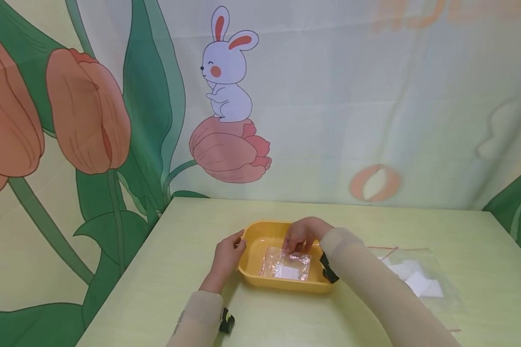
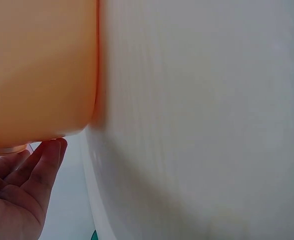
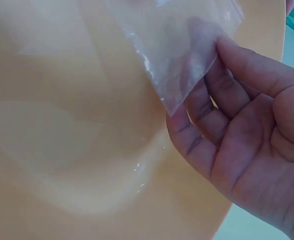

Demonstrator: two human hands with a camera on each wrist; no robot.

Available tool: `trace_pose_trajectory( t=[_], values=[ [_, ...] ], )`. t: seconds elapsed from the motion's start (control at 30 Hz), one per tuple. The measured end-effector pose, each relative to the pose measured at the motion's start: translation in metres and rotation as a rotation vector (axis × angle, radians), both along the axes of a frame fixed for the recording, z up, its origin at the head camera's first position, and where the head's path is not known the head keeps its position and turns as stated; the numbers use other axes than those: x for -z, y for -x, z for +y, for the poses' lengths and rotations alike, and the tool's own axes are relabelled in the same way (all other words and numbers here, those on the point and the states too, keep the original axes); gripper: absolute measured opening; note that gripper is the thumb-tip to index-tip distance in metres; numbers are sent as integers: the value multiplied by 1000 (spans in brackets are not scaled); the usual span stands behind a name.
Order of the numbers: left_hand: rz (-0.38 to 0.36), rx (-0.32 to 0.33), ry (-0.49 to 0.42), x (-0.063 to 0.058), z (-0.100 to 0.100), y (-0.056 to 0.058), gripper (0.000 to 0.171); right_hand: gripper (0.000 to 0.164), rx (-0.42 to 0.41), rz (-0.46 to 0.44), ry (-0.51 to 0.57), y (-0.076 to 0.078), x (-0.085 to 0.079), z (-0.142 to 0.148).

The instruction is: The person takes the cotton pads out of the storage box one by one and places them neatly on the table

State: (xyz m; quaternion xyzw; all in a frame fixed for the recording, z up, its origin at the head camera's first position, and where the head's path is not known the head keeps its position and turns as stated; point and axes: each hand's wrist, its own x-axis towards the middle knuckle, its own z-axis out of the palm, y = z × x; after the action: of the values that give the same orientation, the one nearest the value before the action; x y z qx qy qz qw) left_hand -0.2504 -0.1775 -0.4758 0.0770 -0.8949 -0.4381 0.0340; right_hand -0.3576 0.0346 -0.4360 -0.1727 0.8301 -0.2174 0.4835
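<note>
A yellow plastic tray (image 1: 286, 284) stands on the table with a clear zip bag (image 1: 305, 262) in it; a white piece shows inside the bag. My right hand (image 1: 302, 234) reaches into the tray and pinches the bag's edge between thumb and fingers. In the right wrist view a corner of the clear bag (image 3: 174, 75) hangs from the right hand (image 3: 251, 130). At the tray's left end, my left hand (image 1: 227, 255) holds it near the rim. The left wrist view has the fingers (image 2: 44, 170) against the tray's outer wall (image 2: 42, 95).
Right of the tray, partly behind the right sleeve (image 1: 369, 279), lies a larger clear bag (image 1: 438, 270) with several white pieces (image 1: 421, 284). A printed cloth (image 1: 321, 106) with flowers and a rabbit hangs behind the pale table (image 1: 199, 226).
</note>
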Motion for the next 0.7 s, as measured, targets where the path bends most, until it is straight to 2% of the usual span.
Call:
trace_pose_trajectory(
  t=[0.23, 0.43, 0.7],
  values=[
    [8, 1, -4, 3, -1, 1, 43, 18, 17, -37, 10, -5, -6, -3],
    [14, 1, -1, 7, -2, 1, 43, 23, -15, 10, 35, -12, -13, -3],
    [10, 3, -5, 6, -4, 0, 43, 27, -46, 16, 76, -15, -20, 0]
  ],
)
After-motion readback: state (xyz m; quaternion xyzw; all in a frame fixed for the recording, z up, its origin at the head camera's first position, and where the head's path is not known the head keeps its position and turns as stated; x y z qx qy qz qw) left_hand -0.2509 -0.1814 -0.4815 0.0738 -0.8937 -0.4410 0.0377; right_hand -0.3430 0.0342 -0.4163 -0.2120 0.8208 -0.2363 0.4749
